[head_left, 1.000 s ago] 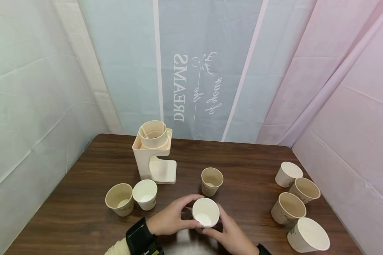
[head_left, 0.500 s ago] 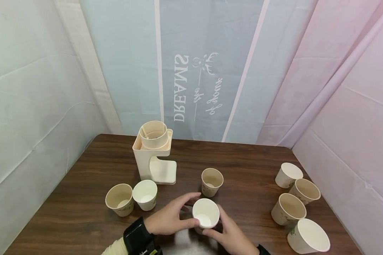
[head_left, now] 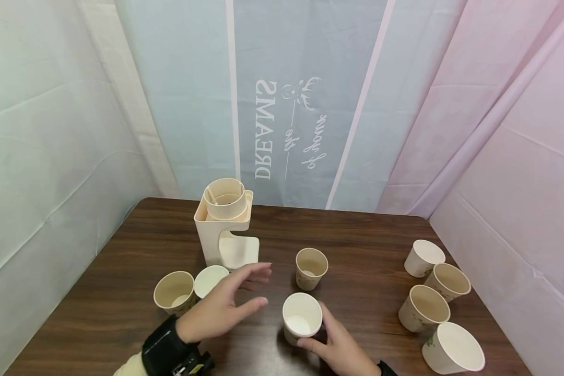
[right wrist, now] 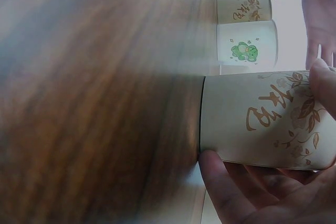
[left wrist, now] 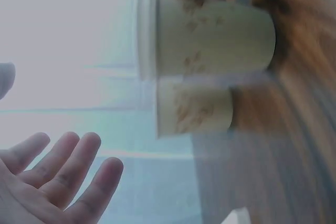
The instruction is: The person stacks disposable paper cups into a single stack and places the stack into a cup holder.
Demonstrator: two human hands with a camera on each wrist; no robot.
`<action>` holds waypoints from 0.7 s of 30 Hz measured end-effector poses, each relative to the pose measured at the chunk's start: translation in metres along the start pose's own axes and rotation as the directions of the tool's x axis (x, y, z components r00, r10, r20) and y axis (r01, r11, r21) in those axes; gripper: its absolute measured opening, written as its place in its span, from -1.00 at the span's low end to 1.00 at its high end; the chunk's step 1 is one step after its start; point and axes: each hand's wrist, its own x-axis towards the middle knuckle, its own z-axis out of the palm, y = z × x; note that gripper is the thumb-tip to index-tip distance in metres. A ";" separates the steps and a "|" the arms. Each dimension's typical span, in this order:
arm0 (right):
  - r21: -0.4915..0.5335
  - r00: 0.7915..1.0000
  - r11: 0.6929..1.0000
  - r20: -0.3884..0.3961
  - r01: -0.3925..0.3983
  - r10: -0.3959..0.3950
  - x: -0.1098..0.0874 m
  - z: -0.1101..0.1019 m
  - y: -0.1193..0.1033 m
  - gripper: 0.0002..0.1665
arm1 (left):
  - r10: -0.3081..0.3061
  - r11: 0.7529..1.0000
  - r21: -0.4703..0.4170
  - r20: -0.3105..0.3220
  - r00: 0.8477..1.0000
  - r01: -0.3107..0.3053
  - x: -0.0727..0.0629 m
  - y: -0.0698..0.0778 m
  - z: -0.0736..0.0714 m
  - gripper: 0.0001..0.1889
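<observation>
My right hand (head_left: 340,342) grips a paper cup stack (head_left: 303,316) upright on the table, white inside and beige with brown flowers (right wrist: 257,121) outside. A doubled rim shows on it in the left wrist view. Palm spread and holding nothing, my left hand (head_left: 218,308) is apart from the stack, in front of a white paper cup (head_left: 210,278) that it partly covers in the head view. That white cup has a green print (right wrist: 244,51) in the right wrist view. Beside it stands a beige paper cup (head_left: 173,290). Another beige cup (head_left: 312,269) stands just behind the stack.
A cream-coloured stand (head_left: 211,240) with a round open top and a flat foot is at the back left. Several white and beige cups (head_left: 423,310) are grouped along the table's right side. Fabric curtains (head_left: 301,52) enclose the dark wooden table (head_left: 366,250).
My left hand has let go of the cup stack and moved left, now overlapping the white cup. My right hand keeps its grip in the same place.
</observation>
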 end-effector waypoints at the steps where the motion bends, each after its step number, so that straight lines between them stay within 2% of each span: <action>1: -0.004 1.000 1.000 -0.004 0.000 -0.001 0.000 0.000 0.000 -0.21 | 0.013 1.000 0.013 -0.019 1.000 -0.013 -0.003 0.001 -0.005 -0.44; 6: -0.017 1.000 0.999 -0.009 0.030 -0.030 0.000 0.000 0.002 -0.18 | 0.091 0.993 0.092 -0.116 0.989 -0.080 -0.018 0.004 -0.033 -0.38; 9: -0.008 0.999 0.999 -0.009 0.034 -0.034 0.000 0.000 0.002 -0.19 | 0.101 0.983 0.167 -0.180 0.979 -0.070 -0.027 0.007 -0.050 -0.34; 11: -0.009 0.999 0.999 -0.011 0.033 -0.033 -0.001 0.000 0.003 -0.19 | 0.080 0.976 0.214 -0.231 0.970 -0.030 -0.034 0.009 -0.060 -0.33; 13: -0.014 0.999 0.999 -0.015 0.032 -0.032 -0.001 0.001 0.004 -0.19 | 0.034 0.970 0.240 -0.290 0.956 0.039 -0.042 0.009 -0.069 -0.31; 17: -0.019 0.999 0.999 -0.020 0.026 -0.026 -0.001 0.001 0.005 -0.18 | -0.035 0.943 0.291 -0.399 0.916 0.163 -0.062 0.004 -0.084 -0.24; 21: -0.021 0.999 0.999 -0.020 0.030 -0.030 -0.001 0.001 0.005 -0.17 | -0.060 0.919 0.324 -0.452 0.890 0.226 -0.080 -0.005 -0.091 -0.15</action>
